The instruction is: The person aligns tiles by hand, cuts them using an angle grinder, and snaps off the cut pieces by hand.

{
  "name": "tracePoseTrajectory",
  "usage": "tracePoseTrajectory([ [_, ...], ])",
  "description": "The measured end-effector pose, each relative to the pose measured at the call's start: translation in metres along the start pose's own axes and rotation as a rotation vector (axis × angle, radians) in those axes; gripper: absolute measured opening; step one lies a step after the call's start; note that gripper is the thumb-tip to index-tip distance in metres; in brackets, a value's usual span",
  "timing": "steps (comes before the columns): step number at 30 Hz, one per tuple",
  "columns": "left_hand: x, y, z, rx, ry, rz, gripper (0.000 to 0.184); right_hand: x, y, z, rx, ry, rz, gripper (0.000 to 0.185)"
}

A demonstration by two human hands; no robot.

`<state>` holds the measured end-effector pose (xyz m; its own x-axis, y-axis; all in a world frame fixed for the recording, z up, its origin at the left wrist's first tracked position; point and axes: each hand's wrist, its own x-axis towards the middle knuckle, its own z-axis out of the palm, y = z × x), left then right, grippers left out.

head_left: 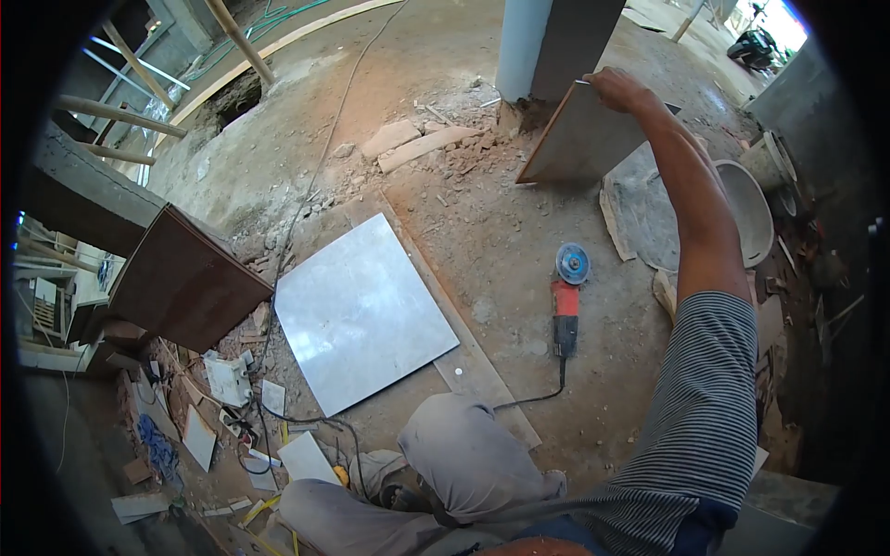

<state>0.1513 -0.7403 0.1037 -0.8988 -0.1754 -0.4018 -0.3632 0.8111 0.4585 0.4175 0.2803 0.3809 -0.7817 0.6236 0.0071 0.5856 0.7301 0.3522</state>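
Observation:
My right hand (619, 90) reaches far forward and grips the top edge of a tile (584, 139), its fingers closed over a corner. That tile stands tilted on its edge near the foot of a column. My left hand is out of view. In front of my knees a large glossy grey tile (366, 310) lies flat, partly over a long board (482, 394). An angle grinder (565, 301) with a blue disc rests on the ground to the right of this tile, its cord running back toward my knee.
A column (547, 46) rises behind the held tile. Stacked tiles (190, 278) lean at the left. Tile offcuts (199, 435), a blue cloth (158, 449) and a white box (228, 378) with cords lie at lower left. Rubble (454, 167) lies ahead; a round basin (744, 213) stands right.

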Motion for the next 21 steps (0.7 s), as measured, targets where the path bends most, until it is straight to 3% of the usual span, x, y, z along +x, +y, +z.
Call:
tracePoseTrajectory([
  [3, -0.003, 0.007, -0.003, -0.010, 0.029, -0.028, 0.048, 0.032, 0.000, -0.003, -0.023, -0.014, -0.085, 0.036],
  [9, -0.014, 0.016, -0.011, -0.048, 0.096, -0.069, 0.047, 0.085, -0.018, 0.014, -0.039, -0.044, 0.099, 0.029],
  [11, -0.018, 0.016, -0.014, -0.060, 0.109, -0.078, 0.047, 0.101, -0.021, 0.038, -0.051, 0.221, 0.104, 0.023],
  [15, -0.027, 0.010, -0.027, -0.095, 0.139, -0.078, 0.046, 0.123, -0.022, 0.062, -0.017, 0.332, 0.117, 0.017],
  [17, -0.031, 0.003, -0.037, -0.123, 0.153, -0.064, 0.046, 0.126, -0.016, 0.067, 0.005, 0.316, 0.239, 0.018],
  [21, -0.035, -0.019, -0.072, -0.212, 0.156, 0.038, 0.046, 0.145, 0.018, 0.098, -0.005, 0.404, 0.122, 0.022],
])
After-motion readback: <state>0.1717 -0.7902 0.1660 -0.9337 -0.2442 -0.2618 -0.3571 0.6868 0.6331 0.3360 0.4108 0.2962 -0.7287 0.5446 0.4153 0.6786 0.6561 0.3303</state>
